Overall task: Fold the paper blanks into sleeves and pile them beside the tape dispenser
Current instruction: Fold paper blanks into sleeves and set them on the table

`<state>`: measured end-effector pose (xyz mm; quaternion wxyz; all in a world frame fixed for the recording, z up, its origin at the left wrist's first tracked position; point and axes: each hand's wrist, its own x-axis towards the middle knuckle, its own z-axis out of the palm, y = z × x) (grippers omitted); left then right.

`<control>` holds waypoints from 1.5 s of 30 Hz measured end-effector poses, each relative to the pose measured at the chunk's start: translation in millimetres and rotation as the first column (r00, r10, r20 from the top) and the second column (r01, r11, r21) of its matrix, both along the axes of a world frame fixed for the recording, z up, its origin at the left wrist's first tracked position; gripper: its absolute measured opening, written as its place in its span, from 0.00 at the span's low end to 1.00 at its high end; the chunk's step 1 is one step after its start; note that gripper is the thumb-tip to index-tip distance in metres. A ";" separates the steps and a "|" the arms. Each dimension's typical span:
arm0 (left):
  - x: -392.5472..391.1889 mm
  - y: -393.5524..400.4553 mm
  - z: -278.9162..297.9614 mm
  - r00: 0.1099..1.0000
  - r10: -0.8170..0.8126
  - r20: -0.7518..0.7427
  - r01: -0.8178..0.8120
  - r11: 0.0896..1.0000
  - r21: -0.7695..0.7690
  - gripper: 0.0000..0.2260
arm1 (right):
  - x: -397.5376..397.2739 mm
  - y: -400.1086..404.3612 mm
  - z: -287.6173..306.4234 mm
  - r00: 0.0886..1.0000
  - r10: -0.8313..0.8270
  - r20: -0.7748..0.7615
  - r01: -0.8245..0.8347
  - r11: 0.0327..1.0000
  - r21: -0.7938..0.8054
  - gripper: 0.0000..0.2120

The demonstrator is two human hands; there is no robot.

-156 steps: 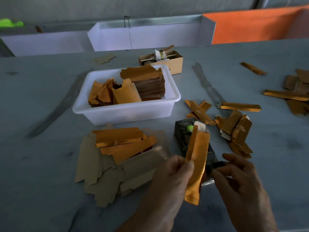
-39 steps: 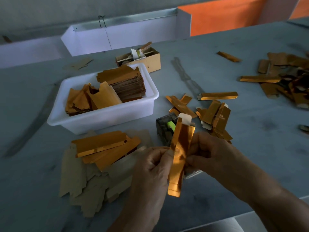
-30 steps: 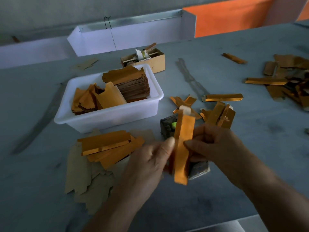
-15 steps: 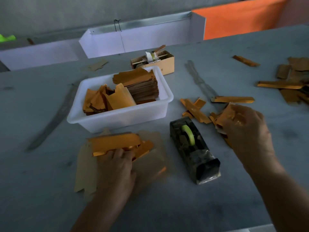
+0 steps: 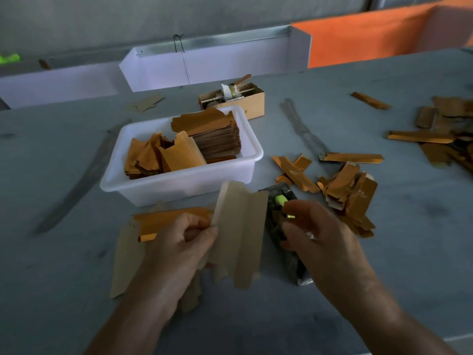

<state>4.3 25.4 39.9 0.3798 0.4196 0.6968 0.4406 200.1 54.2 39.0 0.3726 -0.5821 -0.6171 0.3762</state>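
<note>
Tan paper blank [image 5: 240,234] pinched upright in the left hand [image 5: 176,249]; the right hand [image 5: 320,242] hovers over the tape dispenser [image 5: 284,234], fingers curled, apparently holding nothing.

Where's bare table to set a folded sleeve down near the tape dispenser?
Bare table lies right of the sleeve pile, and at the near edge below the tape dispenser. It is crowded between the white tub and dispenser, where the left hand holds a blank over the loose blanks.
</note>
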 end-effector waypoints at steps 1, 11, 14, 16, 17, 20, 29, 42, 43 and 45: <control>4.3 -0.2 2.2 0.997 0.003 0.075 -0.004 1.000 0.015 0.02 | -1.8 -0.3 -0.3 1.000 0.014 -0.016 -0.014 0.999 -0.043 0.15; 44.9 -6.6 5.2 0.998 0.016 -0.062 -0.008 0.991 0.133 0.02 | 8.0 -11.3 11.4 0.872 0.041 -0.488 -0.193 0.945 -0.264 0.18; 53.2 -10.2 8.5 0.971 -0.006 -0.240 0.055 0.979 0.196 0.02 | 8.2 -14.6 10.9 0.858 0.032 -0.512 -0.183 0.951 -0.248 0.23; 57.8 -11.8 10.4 0.957 -0.008 -0.290 0.077 0.971 0.228 0.03 | 8.7 -14.8 9.5 0.836 0.012 -0.549 -0.171 0.956 -0.240 0.24; 59.9 -12.3 11.5 0.954 -0.013 -0.298 0.086 0.968 0.234 0.03 | 8.4 -14.7 9.7 0.824 0.006 -0.566 -0.168 0.957 -0.235 0.24; 64.4 -14.4 15.0 0.957 -0.057 -0.285 0.129 0.963 0.239 0.04 | 6.3 -15.0 10.7 0.826 -0.019 -0.563 -0.132 0.965 -0.226 0.23; 64.9 -17.7 15.7 0.974 -0.206 -0.090 0.220 0.958 0.184 0.03 | 6.3 -13.0 -2.6 0.947 -0.107 -0.302 0.082 0.992 -0.094 0.11; 63.9 -10.0 9.0 0.976 -0.218 0.019 0.218 0.976 0.022 0.05 | 9.8 -17.7 3.0 0.963 -0.001 -0.271 -0.005 1.000 -0.021 0.19; 64.6 -10.6 9.9 0.974 -0.225 -0.034 0.226 0.974 0.034 0.05 | 9.4 -18.6 4.4 0.968 0.004 -0.250 -0.008 1.000 -0.014 0.22; 66.3 -12.3 11.0 0.965 -0.233 -0.116 0.242 0.968 0.063 0.05 | 7.7 -19.5 4.7 0.977 -0.024 -0.213 0.017 0.999 -0.034 0.28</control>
